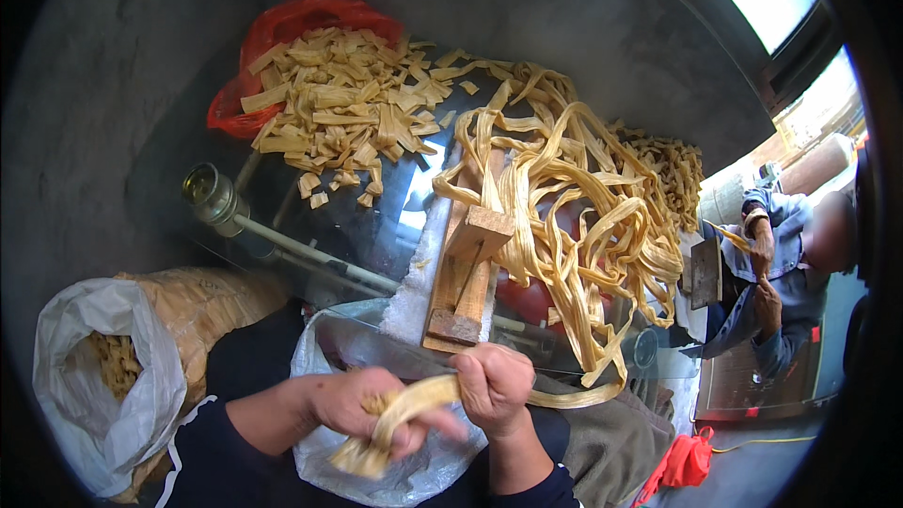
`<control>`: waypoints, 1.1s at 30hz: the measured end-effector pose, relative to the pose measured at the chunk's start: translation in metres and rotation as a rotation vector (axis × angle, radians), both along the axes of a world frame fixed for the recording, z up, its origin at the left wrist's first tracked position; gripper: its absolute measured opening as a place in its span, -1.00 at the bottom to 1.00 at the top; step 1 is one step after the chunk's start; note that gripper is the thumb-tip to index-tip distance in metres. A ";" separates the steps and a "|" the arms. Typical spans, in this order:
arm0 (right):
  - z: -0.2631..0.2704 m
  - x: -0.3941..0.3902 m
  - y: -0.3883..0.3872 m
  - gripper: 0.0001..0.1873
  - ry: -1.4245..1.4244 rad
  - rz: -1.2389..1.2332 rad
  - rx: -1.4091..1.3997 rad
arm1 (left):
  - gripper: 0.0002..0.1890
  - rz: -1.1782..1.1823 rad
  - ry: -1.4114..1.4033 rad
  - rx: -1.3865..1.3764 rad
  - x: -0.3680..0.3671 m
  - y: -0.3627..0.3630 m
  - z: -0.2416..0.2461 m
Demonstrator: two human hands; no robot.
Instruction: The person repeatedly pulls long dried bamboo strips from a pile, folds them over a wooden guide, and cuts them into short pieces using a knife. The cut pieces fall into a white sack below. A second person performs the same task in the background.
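Note:
Between my hands runs a long, flat, pale-yellow strip (423,395), with a bunched end in my left hand (377,413), whose fingers are blurred. My right hand (494,384) is closed around the strip, just below a wooden block frame (458,275) that has a thin metal blade or rod across it. From my right hand the strip runs on to a tangled heap of long strips (550,190) on the glass tabletop. Short cut pieces (346,99) lie piled beyond, partly on a red plastic bag (324,10). Under my hands hangs an open whitish plastic sack (324,451).
At the left stands a woven sack (63,430) holding cut pieces. A metal cup-like fitting (211,194) with a pale bar sits left of the frame. Another person (769,282) works at the right beside a wooden board (705,274). A red bag (688,458) lies lower right.

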State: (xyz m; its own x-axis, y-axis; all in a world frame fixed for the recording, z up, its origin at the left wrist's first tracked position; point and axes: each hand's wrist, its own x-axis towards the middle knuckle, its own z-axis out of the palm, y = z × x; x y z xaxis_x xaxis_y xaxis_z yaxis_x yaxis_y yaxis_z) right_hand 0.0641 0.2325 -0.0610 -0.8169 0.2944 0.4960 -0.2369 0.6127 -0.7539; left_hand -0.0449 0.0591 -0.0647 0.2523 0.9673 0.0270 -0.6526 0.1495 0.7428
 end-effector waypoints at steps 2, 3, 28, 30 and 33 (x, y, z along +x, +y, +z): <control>0.000 0.002 -0.011 -0.89 -0.272 -0.014 -0.171 | -0.57 0.440 0.588 0.071 -0.007 0.007 0.011; -0.005 0.002 -0.010 -0.87 -0.213 0.034 -0.068 | -0.54 0.651 0.940 0.199 -0.008 0.012 0.005; -0.007 0.003 -0.029 -0.79 -0.299 0.052 0.082 | -0.74 0.815 1.600 0.019 0.007 0.006 0.006; -0.011 0.003 -0.032 -0.80 -0.302 0.040 0.137 | -0.77 0.828 1.658 0.042 0.007 0.007 0.004; -0.013 0.004 -0.033 -0.80 -0.370 0.029 0.152 | -0.79 0.832 1.729 0.095 0.004 0.006 0.000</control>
